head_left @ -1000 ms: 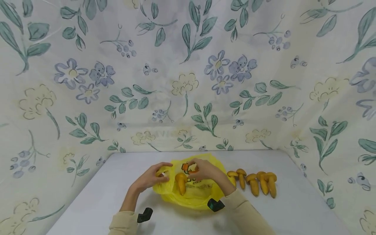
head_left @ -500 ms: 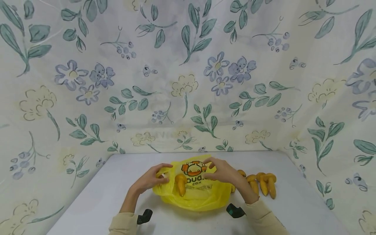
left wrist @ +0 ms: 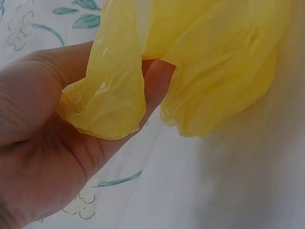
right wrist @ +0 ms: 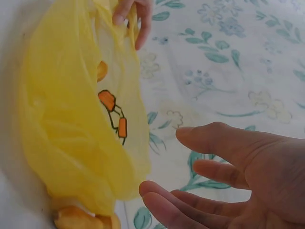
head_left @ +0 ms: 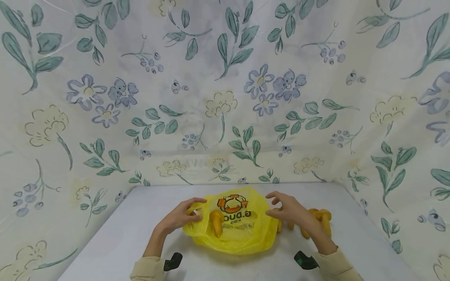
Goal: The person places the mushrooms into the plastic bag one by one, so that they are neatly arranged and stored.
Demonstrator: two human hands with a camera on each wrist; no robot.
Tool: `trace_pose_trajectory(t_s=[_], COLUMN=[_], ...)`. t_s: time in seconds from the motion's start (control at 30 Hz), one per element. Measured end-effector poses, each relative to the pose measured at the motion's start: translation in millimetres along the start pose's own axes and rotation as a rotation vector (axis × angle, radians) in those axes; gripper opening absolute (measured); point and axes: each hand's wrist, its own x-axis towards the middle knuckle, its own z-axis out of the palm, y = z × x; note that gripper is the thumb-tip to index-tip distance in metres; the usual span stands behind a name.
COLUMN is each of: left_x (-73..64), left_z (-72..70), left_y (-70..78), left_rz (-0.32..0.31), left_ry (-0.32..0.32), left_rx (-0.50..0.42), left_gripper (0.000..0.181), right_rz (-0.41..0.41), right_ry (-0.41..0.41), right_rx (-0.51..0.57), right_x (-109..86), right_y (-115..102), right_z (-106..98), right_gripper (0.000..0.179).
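Observation:
A yellow plastic bag point(head_left: 242, 238) with a printed duck design lies on the table, its mouth spread. My left hand point(head_left: 181, 216) holds the bag's left handle; in the left wrist view the yellow film point(left wrist: 114, 95) hangs between thumb and fingers, hiding part of them. A single orange-brown mushroom point(head_left: 217, 223) lies in the bag near that hand. My right hand point(head_left: 286, 210) is just right of the bag, thumb and fingers apart and holding nothing. In the right wrist view its spread fingers point(right wrist: 167, 210) show beside the bag.
Several more mushrooms point(head_left: 325, 222) stand in a row right of the bag, partly hidden behind my right hand and forearm. A floral curtain point(head_left: 225, 117) encloses the white table point(head_left: 116, 234) at the back and sides.
My right hand has drawn back to the right from over the bag, baring the duck print and now covering some of the mushroom row. My left hand stays on the bag handle.

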Motion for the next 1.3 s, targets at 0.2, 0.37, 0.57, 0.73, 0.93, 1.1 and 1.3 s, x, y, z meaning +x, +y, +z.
trace_pose_trajectory(t_s=[0.2, 0.37, 0.57, 0.73, 0.93, 1.1, 1.3], left_x=[-0.9, -0.7, -1.9, -2.1, -1.6, -3.2, -2.6], left_z=[-0.5, -2.4, -5.1, -4.3, -2.6, -2.7, -2.3], left_y=[-0.1, -1.3, -2.7, -3.6, -4.4, -3.0, -2.8], left_rz=[-0.010, -0.013, -0.003, 0.025, 0.022, 0.018, 0.018], left_ry=[-0.001, 0.007, 0.002, -0.014, -0.011, 0.004, -0.006], left_rx=[-0.003, -0.011, -0.004, -0.004, -0.003, 0.013, 0.016], left_gripper=[0.052, 0.052, 0.052, 0.052, 0.051, 0.050, 0.050], right_rz=[0.011, 0.000, 0.051, 0.066, 0.070, 0.079, 0.061], right_ry=[0.010, 0.016, 0.004, 0.009, 0.005, -0.017, -0.036], right_rx=[-0.014, -0.003, 0.005, -0.021, -0.061, -0.061, -0.077], right_x=[-11.5, -20.2, -28.9, -33.3, -36.0, -41.7, -48.2], right_y=[13.6, 25.0, 36.9, 42.3, 50.9, 60.5, 70.9], right_z=[-13.2, -27.5, -38.3, -46.6, -54.7, -65.4, -80.4], right_gripper=[0.046, 0.051, 0.055, 0.059, 0.061, 0.063, 0.065])
